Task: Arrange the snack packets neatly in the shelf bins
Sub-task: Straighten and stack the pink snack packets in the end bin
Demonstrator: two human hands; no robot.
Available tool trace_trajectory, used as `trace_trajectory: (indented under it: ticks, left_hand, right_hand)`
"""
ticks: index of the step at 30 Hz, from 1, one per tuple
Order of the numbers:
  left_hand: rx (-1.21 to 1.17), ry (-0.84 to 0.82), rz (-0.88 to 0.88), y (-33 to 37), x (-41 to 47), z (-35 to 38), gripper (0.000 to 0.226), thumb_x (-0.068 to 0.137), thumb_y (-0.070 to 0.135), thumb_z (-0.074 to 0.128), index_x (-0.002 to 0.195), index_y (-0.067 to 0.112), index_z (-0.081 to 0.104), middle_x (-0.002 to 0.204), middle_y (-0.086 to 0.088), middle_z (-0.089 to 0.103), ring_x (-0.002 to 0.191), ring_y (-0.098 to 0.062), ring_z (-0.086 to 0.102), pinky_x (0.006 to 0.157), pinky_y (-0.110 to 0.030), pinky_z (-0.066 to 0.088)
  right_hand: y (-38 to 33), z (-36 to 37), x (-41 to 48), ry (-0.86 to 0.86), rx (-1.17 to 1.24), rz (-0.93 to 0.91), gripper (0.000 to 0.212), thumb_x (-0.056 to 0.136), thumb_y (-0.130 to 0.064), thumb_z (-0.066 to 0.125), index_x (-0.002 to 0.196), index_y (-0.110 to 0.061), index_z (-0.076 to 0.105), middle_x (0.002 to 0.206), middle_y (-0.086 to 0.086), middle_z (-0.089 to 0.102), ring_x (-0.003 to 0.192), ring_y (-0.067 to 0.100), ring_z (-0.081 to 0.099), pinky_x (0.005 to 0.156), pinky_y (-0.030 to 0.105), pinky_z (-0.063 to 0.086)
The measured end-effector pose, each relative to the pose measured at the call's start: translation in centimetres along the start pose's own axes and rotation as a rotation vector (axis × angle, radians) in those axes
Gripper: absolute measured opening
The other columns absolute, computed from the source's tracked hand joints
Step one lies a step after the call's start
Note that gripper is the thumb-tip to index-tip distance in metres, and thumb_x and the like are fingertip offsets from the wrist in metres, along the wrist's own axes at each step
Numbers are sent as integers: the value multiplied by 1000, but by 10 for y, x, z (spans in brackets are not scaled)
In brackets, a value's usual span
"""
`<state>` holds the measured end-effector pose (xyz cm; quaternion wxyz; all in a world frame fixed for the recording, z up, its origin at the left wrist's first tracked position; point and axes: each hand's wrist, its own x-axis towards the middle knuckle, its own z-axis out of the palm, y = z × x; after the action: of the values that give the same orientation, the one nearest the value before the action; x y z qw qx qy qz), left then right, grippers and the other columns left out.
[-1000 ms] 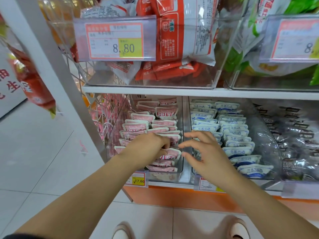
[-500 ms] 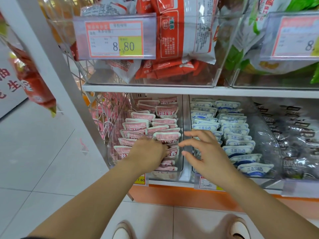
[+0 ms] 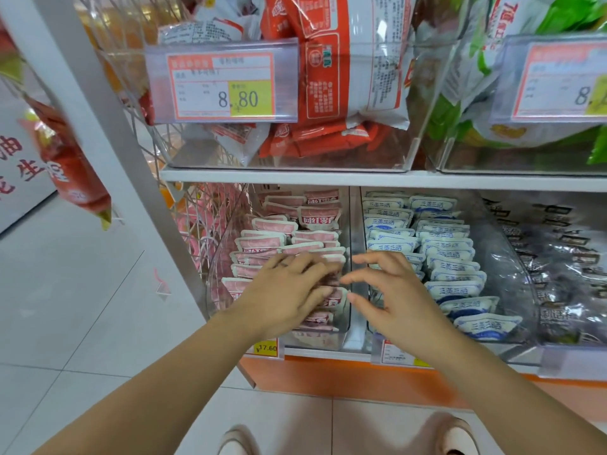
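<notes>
Head view. Pink packets point(image 3: 262, 240): upright rows in the leftmost clear bin point(image 3: 219, 277), long edges running left to right, directly under the left hand point(image 3: 289, 290).
Left hand: nearer, palm down, fingers spread on the front rows, pinching nothing.
Right hand point(image 3: 392, 290): just beside, over the bin divider point(image 3: 356, 224), fingers splayed, empty.

The pink snack packets point(image 3: 262, 242) and the blue-and-white packets point(image 3: 460, 292) are soft plastic film with a satin sheen and crimped edges. They lie in clear, smooth, hard plastic bins point(image 3: 505, 257) that catch reflections. The silver-and-black packets point(image 3: 565, 257) on the right are shiny, crinkled film. The price label point(image 3: 221, 85) is matt paper behind a glossy clear plastic holder. The side rack point(image 3: 200, 224) is white-coated wire. The floor point(image 3: 65, 307) tiles look smooth and faintly glossy.
</notes>
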<state>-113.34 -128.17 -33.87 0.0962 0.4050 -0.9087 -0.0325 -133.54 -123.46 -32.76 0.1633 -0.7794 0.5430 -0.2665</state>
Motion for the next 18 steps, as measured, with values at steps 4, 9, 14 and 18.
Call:
trace_trajectory:
  ticks: [4,9,14,18]
  left_hand:
    - [-221,179,-277,-19,15,-16,27,95,21,53,120,24,63,116,3,64,99,-20,63,88,-43,50]
    - [4,-158,-368,-39,48,-24,26,96,26,51,118,33,64,112,5,69,97,-19,64,79,-34,54]
    - [47,-263,-290,-38,71,-28,20,96,21,52,108,20,68,104,-4,69,94,-23,63,77,-31,51]
    - [-51,-193,-225,-31,87,-27,17,96,14,50,104,12,64,84,-3,57,79,-20,52,65,-27,33]
  right_hand:
    - [-3,-8,10,44,-22,30,25,90,-30,60,115,-27,65,124,-16,46,123,7,32,101,14,18]
    - [-16,-10,35,-193,-405,-48,45,94,-49,42,133,-28,52,145,-11,42,145,21,11,116,49,-1]
    - [-17,-5,48,-342,-513,-50,48,96,-51,35,134,-27,51,148,-12,36,146,20,-2,115,52,-6]
    - [-12,-5,49,-344,-433,-86,45,95,-49,39,130,-25,55,138,-14,47,145,23,-2,119,40,4]
